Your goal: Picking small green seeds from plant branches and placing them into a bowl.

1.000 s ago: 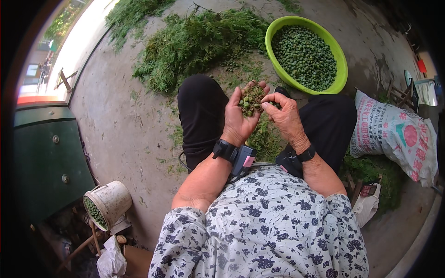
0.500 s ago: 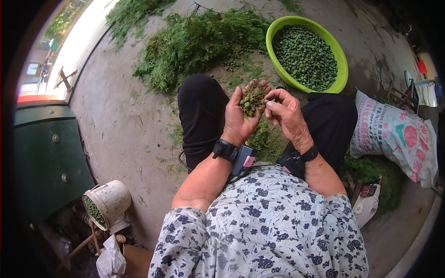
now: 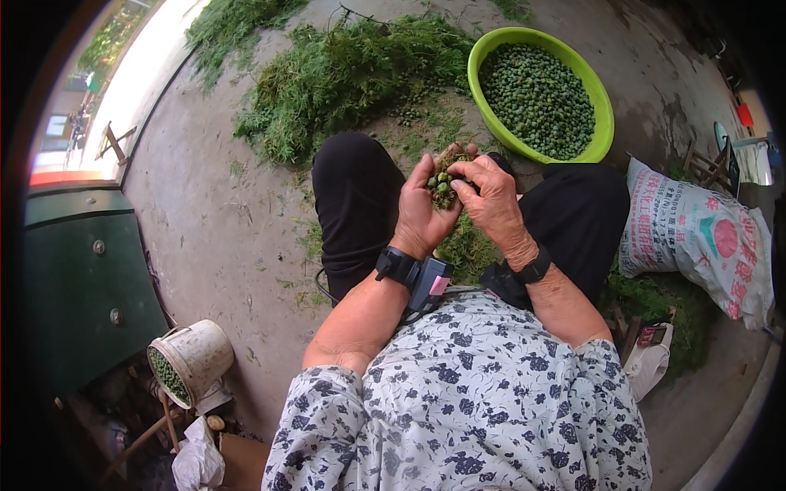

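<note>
My left hand (image 3: 419,217) is cupped, palm up, around a clump of small round green seed cones (image 3: 443,186) mixed with brownish plant bits. Over the clump's right side reaches my right hand (image 3: 496,204), its thumb and fingers pinched together at the cones. Whatever sits between those fingertips is hidden. Both hands are between my knees, above green sprigs (image 3: 471,250) strewn on the floor. Ahead to the right stands a lime-green basin (image 3: 607,114) heaped with the same kind of cones (image 3: 536,102).
A large pile of feathery green branches (image 3: 327,82) covers the floor ahead. On the right lies a printed white sack (image 3: 684,237). At lower left, a tipped white bucket (image 3: 201,356) holds more cones, near a dark green metal panel (image 3: 82,286).
My right hand has shifted slightly left, and its fingers have come in over the clump. My left hand stays in place, with more round cones showing in it.
</note>
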`<state>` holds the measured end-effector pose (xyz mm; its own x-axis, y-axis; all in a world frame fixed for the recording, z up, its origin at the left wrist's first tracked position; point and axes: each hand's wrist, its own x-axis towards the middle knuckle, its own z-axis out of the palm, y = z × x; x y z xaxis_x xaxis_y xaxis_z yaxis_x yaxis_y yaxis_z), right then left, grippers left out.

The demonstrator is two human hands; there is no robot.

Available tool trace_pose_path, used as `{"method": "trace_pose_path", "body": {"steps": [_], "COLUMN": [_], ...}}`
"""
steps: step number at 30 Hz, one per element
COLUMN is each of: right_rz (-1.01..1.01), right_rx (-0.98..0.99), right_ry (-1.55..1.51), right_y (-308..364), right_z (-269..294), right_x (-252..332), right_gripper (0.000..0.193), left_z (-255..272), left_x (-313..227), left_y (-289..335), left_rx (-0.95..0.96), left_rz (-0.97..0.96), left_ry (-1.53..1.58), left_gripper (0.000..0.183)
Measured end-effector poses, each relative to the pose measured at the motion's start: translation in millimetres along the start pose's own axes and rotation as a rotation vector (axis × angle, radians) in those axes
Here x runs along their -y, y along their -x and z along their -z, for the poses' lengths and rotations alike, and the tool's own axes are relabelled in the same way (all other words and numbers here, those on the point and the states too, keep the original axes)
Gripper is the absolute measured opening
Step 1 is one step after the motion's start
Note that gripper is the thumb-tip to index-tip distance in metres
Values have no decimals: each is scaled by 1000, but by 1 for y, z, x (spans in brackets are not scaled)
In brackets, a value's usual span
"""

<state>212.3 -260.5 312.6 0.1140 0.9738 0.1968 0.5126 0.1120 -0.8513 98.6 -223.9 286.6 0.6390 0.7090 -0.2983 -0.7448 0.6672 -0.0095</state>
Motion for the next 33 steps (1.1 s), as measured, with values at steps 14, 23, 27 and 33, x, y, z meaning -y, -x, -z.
{"method": "trace_pose_path", "body": {"steps": [14,23,27,33], "right_rz": [-619,-606,-608,-671], "right_rx": [109,71,95,36], "right_ry": [-872,-951,-918,-1119], "right_y": [0,0,0,2], "right_z": [19,16,17,21], "right_x": [-2,-7,-5,-15], "right_gripper": [11,14,14,12], "left_z": [2,11,12,10], "left_x": [-2,-2,-3,-5], "left_y": [-1,-2,-2,-2], "left_rx": [16,-6,28,-1], "left_rz": [-32,-2,-3,-70], "left_ry": [-25,28,28,-24], "left_gripper": [42,40,41,42]}}
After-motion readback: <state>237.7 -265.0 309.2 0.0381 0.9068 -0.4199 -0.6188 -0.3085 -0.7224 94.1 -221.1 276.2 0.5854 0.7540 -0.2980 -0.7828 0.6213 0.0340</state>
